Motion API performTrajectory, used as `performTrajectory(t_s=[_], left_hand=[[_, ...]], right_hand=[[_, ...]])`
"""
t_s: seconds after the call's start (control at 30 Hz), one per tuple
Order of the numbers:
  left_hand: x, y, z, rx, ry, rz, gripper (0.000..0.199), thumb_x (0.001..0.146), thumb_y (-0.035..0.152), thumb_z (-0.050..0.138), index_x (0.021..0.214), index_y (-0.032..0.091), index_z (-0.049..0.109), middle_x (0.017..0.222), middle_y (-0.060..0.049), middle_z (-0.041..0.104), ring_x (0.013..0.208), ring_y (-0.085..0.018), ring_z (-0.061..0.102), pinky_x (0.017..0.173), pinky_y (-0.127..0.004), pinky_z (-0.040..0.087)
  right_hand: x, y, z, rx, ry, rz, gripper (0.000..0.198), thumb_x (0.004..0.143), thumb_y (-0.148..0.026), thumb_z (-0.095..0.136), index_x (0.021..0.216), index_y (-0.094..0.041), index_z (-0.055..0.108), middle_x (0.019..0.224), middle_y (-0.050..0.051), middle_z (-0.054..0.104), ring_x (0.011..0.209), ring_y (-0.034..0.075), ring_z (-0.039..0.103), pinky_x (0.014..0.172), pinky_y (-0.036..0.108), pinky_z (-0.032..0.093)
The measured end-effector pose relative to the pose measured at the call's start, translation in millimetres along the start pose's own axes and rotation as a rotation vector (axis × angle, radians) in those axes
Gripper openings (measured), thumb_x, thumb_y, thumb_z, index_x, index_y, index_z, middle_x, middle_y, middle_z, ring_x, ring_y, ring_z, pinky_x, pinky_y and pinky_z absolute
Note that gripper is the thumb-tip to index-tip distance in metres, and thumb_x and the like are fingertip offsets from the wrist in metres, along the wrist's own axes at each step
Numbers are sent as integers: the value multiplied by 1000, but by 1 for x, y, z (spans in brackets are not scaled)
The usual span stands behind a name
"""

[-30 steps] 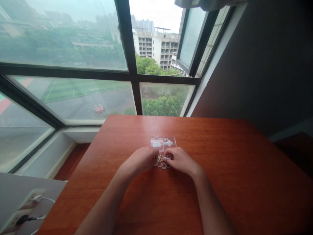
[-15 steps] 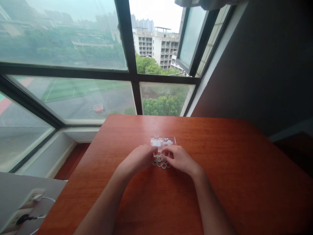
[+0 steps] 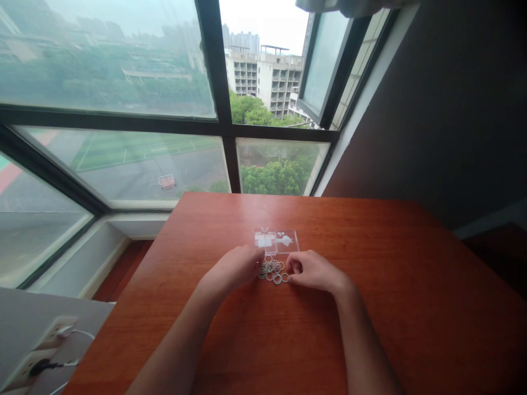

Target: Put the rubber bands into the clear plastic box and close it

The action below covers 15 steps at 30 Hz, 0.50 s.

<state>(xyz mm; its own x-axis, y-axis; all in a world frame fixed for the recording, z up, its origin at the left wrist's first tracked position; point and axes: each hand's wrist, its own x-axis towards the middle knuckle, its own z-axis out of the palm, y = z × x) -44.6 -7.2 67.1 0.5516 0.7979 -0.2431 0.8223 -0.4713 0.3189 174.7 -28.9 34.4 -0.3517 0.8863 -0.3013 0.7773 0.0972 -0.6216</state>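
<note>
A loose pile of small pale rings (image 3: 272, 269) lies on the table between my two hands. At the pile's left edge my left hand (image 3: 241, 264) is closed, its fingers curled together; what they hold, if anything, is hidden. My right hand (image 3: 316, 270) is on the pile's right side, fingers curled in, its lower fingertips at the edge of one pale ring (image 3: 285, 278). Whether something is pinched there is too small to make out. Just beyond the pile sits a flat clear plastic box (image 3: 284, 241) with white markings.
The reddish-brown wooden table (image 3: 395, 274) runs up to dark-framed windows (image 3: 228, 129), one pane swung outward. A grey wall (image 3: 411, 120) rises on the right. Low on the left, plugs and white cables sit in wall sockets (image 3: 51, 340).
My right hand has drawn back to the right, away from the box and the pile's top, uncovering more rings. My left hand has hardly moved.
</note>
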Motion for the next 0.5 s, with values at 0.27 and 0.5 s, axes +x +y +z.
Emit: performTrajectory(t_s=[0.27,0.5], left_hand=[[1,5,-2,25,-38,21,18,78,12,47,73,17,63,72,-9,69,61,-20,61,53,-25,35],[1,2,2,-4,29,48,18,78,12,48,75,18,64,72,-8,69,59,-18,59,52,-24,32]], right_hand=[[7,-2,10,12,67,-104,3,71,-21,64,74,-20,65,67,-4,63,61,10,53,53,20,29],[9,-1,10,34,154,-156,6,74,-17,60,77,-20,65,64,-5,60,58,9,51,52,20,30]])
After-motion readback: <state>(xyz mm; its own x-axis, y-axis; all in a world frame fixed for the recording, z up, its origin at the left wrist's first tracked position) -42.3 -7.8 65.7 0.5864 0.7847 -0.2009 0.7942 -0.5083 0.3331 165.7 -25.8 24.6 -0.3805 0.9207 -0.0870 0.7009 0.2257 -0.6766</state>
